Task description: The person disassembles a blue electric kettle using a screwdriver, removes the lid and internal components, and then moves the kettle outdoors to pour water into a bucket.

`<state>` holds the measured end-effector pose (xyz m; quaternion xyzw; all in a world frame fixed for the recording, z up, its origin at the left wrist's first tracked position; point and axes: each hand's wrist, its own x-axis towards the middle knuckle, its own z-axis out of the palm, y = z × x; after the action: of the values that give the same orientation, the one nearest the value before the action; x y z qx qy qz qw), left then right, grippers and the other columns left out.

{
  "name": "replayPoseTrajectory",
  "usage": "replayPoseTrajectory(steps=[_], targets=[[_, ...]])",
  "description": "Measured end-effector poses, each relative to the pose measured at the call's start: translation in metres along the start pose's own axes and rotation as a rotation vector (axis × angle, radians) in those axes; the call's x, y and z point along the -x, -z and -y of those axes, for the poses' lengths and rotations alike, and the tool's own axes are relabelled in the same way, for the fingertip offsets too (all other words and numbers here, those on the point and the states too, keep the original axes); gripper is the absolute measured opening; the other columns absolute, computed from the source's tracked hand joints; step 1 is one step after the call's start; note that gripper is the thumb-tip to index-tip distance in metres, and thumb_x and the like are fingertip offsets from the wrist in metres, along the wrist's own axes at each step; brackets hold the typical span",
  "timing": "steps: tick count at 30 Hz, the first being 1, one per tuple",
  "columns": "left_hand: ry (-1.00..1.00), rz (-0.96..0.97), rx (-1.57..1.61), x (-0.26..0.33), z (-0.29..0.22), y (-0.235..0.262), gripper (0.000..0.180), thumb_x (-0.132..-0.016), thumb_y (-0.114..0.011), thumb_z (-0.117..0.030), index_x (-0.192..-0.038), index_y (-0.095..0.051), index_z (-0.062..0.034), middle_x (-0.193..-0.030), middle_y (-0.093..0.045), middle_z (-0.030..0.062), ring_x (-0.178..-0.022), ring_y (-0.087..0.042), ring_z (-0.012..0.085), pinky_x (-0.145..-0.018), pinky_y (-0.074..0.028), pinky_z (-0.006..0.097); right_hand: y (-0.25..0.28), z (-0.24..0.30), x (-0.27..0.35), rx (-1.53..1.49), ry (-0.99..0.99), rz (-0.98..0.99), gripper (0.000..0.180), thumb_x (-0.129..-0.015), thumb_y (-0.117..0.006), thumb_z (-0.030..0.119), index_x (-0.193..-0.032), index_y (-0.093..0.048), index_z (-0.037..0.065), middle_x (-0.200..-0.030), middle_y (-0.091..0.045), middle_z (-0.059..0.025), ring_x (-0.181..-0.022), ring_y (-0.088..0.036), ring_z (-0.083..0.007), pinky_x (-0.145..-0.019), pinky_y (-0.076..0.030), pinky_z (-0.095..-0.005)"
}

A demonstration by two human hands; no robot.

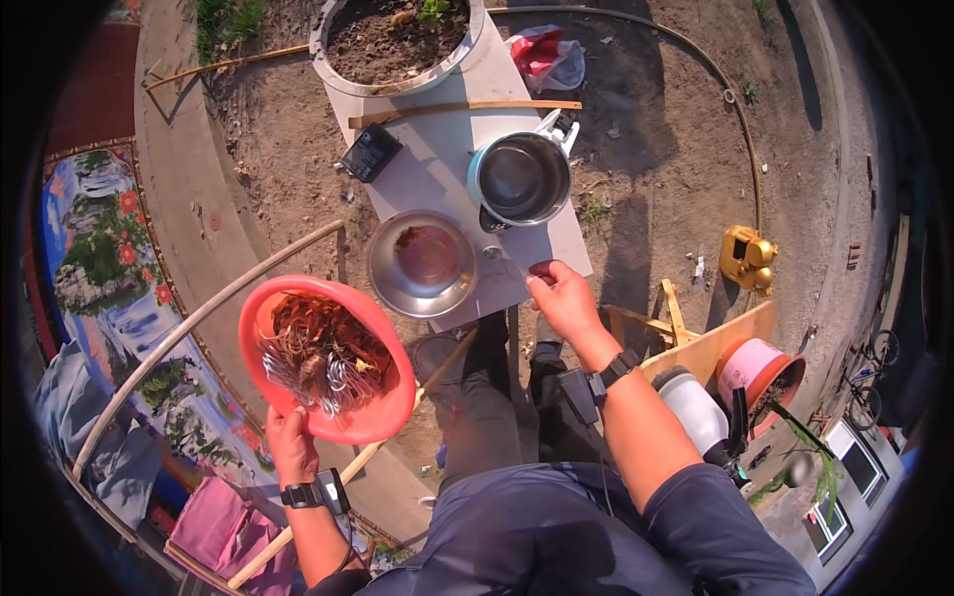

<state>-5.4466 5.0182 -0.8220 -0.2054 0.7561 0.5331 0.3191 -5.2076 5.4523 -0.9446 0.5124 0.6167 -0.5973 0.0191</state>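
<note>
A red plastic bowl is gripped at its near rim by the left hand, the fingers being wrapped under the bowl's edge. The bowl is held in the air to the left of the white board, tilted slightly, and is filled with a tangle of dark reddish-brown strands and pale, root-like pieces. A black watch is worn on each wrist.

The right hand is positioned at the near right corner of the white board, with the fingers curled inward. A small dark object is seen at the fingertips; whether it is pinched between them cannot be determined.

On the board, a steel bowl containing a little reddish liquid is placed nearest the person, just beside the red bowl. Behind it, a steel pot with a blue outer wall is set, and a black rectangular device lies to its left. A wooden stick is laid across the board's far part, in front of a large round planter filled with soil. The board is surrounded by bare earth.
</note>
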Motion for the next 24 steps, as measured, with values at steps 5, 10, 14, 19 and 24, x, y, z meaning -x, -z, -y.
replayPoseTrajectory(steps=[5,10,14,19,24], targets=[[0.01,0.0,0.069,0.008,0.001,-0.008,0.033,-0.094,-0.06,0.006,-0.126,-0.061,-0.0026,-0.117,-0.069,0.0055,-0.1,-0.067,0.0171,-0.093,-0.055,0.033,0.073,0.054,-0.027,-0.068,0.161,-0.289,0.017,-0.102,-0.072,0.016,-0.114,-0.072,0.003,-0.096,-0.07,0.0017,-0.08,-0.064,-0.0052,-0.067,-0.057,-0.0233],[-0.007,0.035,0.072,0.002,0.004,-0.009,0.036,-0.094,-0.06,0.006,-0.129,-0.061,-0.0025,-0.119,-0.069,0.0058,-0.103,-0.067,0.0173,-0.095,-0.055,0.034,0.095,0.095,-0.064,0.23,0.504,-0.373,0.023,-0.097,-0.075,0.014,-0.12,-0.075,0.008,-0.109,-0.07,-0.0043,-0.09,-0.068,-0.0149,-0.08,-0.057,-0.0309],[-0.015,0.032,0.048,-0.001,0.007,-0.005,0.037,-0.094,-0.06,0.005,-0.13,-0.061,-0.0025,-0.118,-0.07,0.0058,-0.104,-0.067,0.0175,-0.096,-0.054,0.035,0.087,0.1,-0.091,0.394,0.6,-0.423,0.03,-0.093,-0.078,0.015,-0.123,-0.075,0.015,-0.117,-0.068,-0.0063,-0.098,-0.07,-0.0238,-0.086,-0.058,-0.0362],[-0.02,0.029,0.047,0.001,0.004,-0.011,0.036,-0.094,-0.061,0.005,-0.129,-0.062,-0.0028,-0.119,-0.07,0.006,-0.105,-0.067,0.0177,-0.097,-0.054,0.034,0.078,0.085,-0.109,0.416,0.568,-0.422,0.03,-0.095,-0.077,0.016,-0.125,-0.075,0.02,-0.116,-0.066,-0.0045,-0.099,-0.07,-0.0243,-0.085,-0.058,-0.0366],[-0.018,0.033,0.038,0.0,0.007,-0.007,0.035,-0.094,-0.062,0.005,-0.128,-0.063,-0.0029,-0.12,-0.071,0.0062,-0.105,-0.068,0.0178,-0.098,-0.053,0.034,0.075,0.089,-0.111,0.452,0.588,-0.418,0.029,-0.097,-0.072,0.015,-0.125,-0.075,0.023,-0.115,-0.066,-0.0033,-0.099,-0.07,-0.0244,-0.084,-0.058,-0.0378]])
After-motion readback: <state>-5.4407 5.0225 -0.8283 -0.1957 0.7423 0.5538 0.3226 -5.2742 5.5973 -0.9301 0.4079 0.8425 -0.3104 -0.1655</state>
